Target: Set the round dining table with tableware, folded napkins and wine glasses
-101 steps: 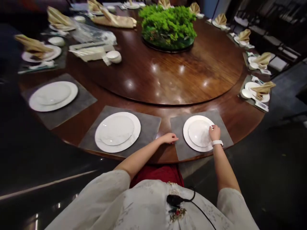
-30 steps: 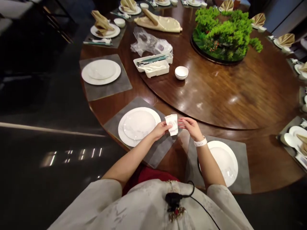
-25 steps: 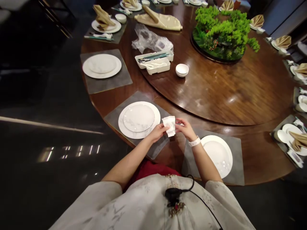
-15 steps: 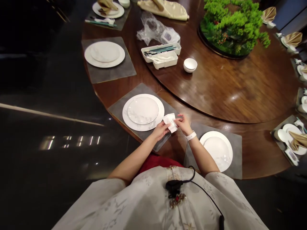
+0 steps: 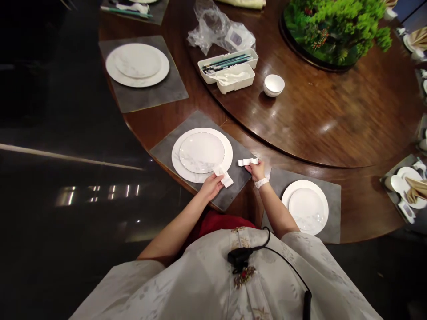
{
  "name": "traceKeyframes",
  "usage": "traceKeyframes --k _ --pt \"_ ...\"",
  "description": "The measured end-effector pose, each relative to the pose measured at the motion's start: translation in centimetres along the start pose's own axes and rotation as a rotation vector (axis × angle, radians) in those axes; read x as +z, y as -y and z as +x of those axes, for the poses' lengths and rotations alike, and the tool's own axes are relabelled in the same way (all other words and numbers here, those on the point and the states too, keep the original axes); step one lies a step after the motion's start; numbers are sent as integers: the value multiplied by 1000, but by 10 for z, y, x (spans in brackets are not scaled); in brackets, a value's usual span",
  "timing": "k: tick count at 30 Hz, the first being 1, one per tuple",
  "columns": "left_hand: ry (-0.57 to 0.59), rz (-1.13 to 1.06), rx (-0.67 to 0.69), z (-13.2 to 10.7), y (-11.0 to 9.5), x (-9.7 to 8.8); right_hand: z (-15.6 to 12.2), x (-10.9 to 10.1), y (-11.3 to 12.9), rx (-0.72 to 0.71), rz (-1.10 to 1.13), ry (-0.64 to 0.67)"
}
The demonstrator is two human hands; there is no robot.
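My left hand point(image 5: 211, 185) is closed on a small white ceramic piece point(image 5: 224, 177) at the near edge of the stacked white plates point(image 5: 202, 154). My right hand point(image 5: 256, 169) pinches another small white ceramic piece point(image 5: 247, 162) and holds it down on the grey placemat point(image 5: 233, 178), to the right of those plates. A white band sits on my right wrist. Both pieces look like little rests; I cannot make out their exact shape.
A second plate setting point(image 5: 304, 206) lies at my right, a third point(image 5: 137, 64) at far left. On the round turntable point(image 5: 320, 111) stand a white tray of chopsticks and spoons point(image 5: 228, 71), stacked small bowls point(image 5: 274, 84), a plastic bag point(image 5: 216, 27) and a green plant centrepiece point(image 5: 333, 26).
Both hands held the white pieces together above the mat; now they have split apart, the right lowering one onto the mat, the left keeping the other. The view has tilted down.
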State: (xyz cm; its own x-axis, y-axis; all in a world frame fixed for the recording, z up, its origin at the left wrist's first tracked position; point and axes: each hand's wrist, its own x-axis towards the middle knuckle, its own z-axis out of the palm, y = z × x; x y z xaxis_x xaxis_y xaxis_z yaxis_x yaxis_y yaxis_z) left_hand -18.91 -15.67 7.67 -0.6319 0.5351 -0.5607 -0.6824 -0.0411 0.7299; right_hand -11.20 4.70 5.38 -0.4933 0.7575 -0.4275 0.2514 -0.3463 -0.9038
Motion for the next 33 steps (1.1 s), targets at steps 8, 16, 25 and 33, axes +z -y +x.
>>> traceKeyframes --k 8,16,25,33 --pt "48 78 -94 -19 19 -15 0 -36 -33 73 -213 -22" --pt "-9 6 -186 -29 18 -17 4 -25 -48 32 -221 -48" --pt "55 29 -190 -31 19 -22 3 -24 -45 -42 -282 -100" --pt "138 78 -183 -31 18 -21 -14 -29 -15 -110 -367 -135"
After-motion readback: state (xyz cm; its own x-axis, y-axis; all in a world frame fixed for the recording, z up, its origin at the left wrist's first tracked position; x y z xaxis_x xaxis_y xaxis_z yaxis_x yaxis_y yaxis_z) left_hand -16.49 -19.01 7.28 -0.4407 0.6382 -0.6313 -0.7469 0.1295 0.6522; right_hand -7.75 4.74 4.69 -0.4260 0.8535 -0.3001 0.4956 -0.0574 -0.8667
